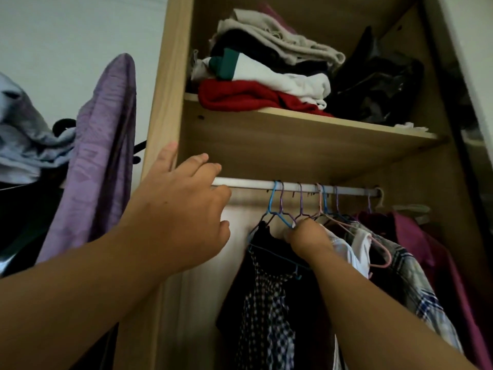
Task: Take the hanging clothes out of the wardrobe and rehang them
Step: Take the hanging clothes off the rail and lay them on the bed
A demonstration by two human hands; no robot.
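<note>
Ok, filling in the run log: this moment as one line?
left hand: open, by rail | right hand: grips hangers | clothes: hanging on rail

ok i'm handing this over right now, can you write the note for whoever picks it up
Left hand: open, holds nothing, fingers by the left end of the white rail.
Right hand: grips the hangers just below the rail.
Hanging clothes: on their hangers, all hooked on the rail, bunched to the right.
Done: nothing lifted off that shows here; a purple garment is draped outside, left of the wardrobe.
Left: lift the clothes out and rehang them.
</note>
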